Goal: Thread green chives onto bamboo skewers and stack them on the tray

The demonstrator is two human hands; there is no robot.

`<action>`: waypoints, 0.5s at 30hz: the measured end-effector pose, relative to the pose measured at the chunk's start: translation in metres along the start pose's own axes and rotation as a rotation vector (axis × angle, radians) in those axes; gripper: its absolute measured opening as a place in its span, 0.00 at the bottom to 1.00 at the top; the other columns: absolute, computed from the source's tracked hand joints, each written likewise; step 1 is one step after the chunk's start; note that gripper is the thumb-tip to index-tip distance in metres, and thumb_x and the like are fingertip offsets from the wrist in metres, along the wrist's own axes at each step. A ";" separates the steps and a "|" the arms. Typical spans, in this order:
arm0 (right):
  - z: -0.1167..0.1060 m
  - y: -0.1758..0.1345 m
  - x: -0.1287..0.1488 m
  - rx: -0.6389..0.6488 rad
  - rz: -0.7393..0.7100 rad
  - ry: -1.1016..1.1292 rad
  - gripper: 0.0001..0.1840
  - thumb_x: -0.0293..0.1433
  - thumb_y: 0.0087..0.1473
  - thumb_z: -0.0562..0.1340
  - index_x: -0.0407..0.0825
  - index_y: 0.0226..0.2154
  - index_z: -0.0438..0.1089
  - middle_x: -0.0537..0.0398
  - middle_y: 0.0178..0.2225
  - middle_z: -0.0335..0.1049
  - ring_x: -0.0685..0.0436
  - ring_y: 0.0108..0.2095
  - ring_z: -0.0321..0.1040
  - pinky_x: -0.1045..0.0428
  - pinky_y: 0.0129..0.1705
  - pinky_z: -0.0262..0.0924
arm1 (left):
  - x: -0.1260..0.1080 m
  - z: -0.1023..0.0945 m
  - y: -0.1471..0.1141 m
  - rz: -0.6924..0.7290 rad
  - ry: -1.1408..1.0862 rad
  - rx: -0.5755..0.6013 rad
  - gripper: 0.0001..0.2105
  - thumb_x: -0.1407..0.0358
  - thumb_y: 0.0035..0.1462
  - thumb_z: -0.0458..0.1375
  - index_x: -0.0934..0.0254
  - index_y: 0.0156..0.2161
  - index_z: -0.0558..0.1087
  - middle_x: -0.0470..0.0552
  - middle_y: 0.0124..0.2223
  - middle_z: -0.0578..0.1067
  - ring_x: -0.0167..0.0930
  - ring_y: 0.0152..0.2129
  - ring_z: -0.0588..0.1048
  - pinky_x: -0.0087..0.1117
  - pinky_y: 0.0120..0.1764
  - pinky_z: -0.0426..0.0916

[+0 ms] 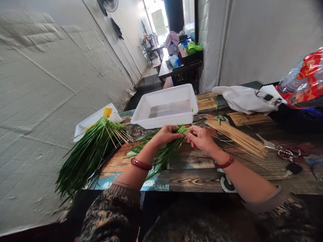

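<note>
My left hand [168, 134] is closed around a small bunch of green garlic chives [164, 154], whose leaves trail down to the left over the table. At the pale cut ends of that bunch, my right hand [199, 137] pinches with thumb and forefinger; whether a skewer is between them I cannot make out. Just right of it lies a pile of thin wooden skewers [237, 137]. A big heap of garlic chives threaded on skewers [88, 154] rests at the left end of the table, its leaves hanging over the edge.
Behind my hands stands a white plastic tub [164, 119]. A smaller white tray [116, 116] with yellow pieces [107, 111] is partly under the chive heap. To the right are scissors [285, 151], a key [292, 168], a pale cap [247, 99] and a red-patterned plastic bag [308, 80].
</note>
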State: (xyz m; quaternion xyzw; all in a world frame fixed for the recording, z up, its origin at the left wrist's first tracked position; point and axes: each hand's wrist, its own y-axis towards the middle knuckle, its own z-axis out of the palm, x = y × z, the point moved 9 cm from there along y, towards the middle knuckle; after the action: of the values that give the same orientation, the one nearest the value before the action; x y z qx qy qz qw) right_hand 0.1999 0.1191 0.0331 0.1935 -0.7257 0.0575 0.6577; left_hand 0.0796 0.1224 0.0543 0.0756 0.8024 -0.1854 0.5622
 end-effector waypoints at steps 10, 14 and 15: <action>0.010 -0.008 -0.005 0.151 0.051 -0.147 0.18 0.45 0.52 0.64 0.49 0.37 0.68 0.60 0.20 0.69 0.49 0.17 0.67 0.56 0.18 0.59 | 0.004 0.005 -0.030 0.165 0.060 -0.126 0.15 0.60 0.47 0.67 0.70 0.37 0.78 0.50 0.33 0.79 0.31 0.30 0.74 0.28 0.35 0.66; 0.004 -0.012 0.016 0.084 -0.125 -0.332 0.12 0.42 0.54 0.62 0.50 0.31 0.72 0.61 0.15 0.66 0.48 0.16 0.66 0.53 0.22 0.60 | -0.001 0.012 -0.044 0.267 0.111 -0.176 0.27 0.65 0.45 0.69 0.69 0.52 0.74 0.59 0.50 0.78 0.39 0.46 0.75 0.35 0.50 0.67; 0.004 -0.014 0.021 0.069 -0.163 -0.356 0.12 0.42 0.55 0.62 0.51 0.29 0.72 0.60 0.15 0.66 0.47 0.17 0.66 0.52 0.23 0.61 | -0.002 0.013 -0.048 0.279 0.122 -0.156 0.32 0.64 0.43 0.70 0.69 0.56 0.71 0.61 0.53 0.76 0.41 0.50 0.74 0.36 0.53 0.65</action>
State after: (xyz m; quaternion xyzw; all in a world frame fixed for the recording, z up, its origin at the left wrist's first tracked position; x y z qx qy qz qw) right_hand 0.2005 0.1002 0.0510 0.2813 -0.8100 -0.0062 0.5146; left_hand 0.0758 0.0737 0.0625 0.1538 0.8286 -0.0378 0.5370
